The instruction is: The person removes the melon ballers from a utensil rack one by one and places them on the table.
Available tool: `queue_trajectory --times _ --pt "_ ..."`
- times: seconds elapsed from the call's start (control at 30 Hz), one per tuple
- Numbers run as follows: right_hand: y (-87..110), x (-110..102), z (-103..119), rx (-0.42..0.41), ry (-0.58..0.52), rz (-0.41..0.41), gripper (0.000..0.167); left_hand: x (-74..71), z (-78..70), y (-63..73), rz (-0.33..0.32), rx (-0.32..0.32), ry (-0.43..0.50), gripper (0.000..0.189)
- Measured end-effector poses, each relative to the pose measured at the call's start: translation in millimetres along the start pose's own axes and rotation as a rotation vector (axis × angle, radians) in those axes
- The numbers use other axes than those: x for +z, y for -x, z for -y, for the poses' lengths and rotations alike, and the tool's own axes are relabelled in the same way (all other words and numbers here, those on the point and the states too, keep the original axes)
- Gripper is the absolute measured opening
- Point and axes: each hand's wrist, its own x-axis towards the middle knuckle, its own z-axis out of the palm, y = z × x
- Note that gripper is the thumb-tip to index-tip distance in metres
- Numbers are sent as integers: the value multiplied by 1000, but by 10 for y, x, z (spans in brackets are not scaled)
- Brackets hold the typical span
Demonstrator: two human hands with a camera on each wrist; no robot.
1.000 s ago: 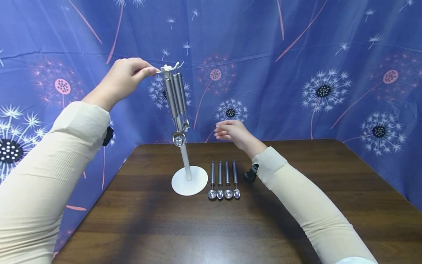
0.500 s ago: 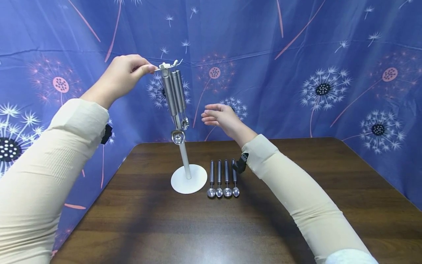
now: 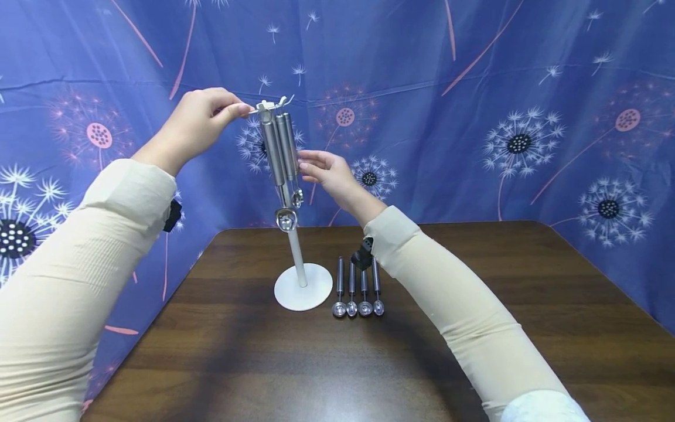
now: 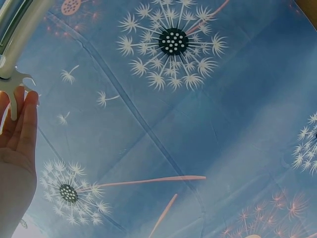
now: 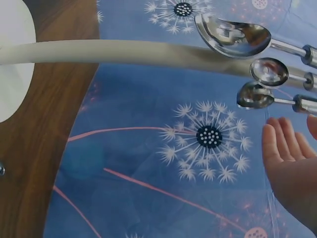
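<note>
Pinched a white hook arm (image 3: pixel 255 111) of the white stand (image 3: pixel 288 295) between thumb and fingers of the left hand (image 3: pixel 203 118), up at 10 o'clock in the head view. Had three metal spoons (image 3: pixel 273 153) hanging bowls-down off that stand, toward 4 o'clock from the left hand, alongside the pole (image 3: pixel 296 249). Held the right hand (image 3: pixel 331 174) near centre, a touch toward 12, just beside the hanging handles, fingers relaxed and extended; honestly couldn't tell about contact. Saw four more spoons (image 3: pixel 365 308) lying side by side around half past five on the wooden table (image 3: pixel 554 281), partly hidden by the black wrist device (image 3: pixel 362 256).

Left wrist view: got the same pinch near 9 o'clock, plus loads of blue dandelion curtain (image 4: pixel 237 124).

Right wrist view: caught the hanging bowls between 1 and 3 o'clock, biggest nearest 1. Spotted the relaxed right hand around 4, thumb cut off by the edge, and the round base (image 5: pixel 15 91) at 10.
</note>
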Motion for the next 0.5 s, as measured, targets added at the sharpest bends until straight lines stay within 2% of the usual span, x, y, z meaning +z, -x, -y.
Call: queue_trajectory --times 0.2,0.3,0.5 --pt "-47 97 63 -115 -7 -14 36 -5 -8 -13 -12 4 7 37" --pt "-67 131 87 -139 -18 -31 35 -11 -7 -14 -9 1 9 37" --pt "-58 165 96 -186 61 -76 32 -24 -9 -12 -2 25 -8 36"
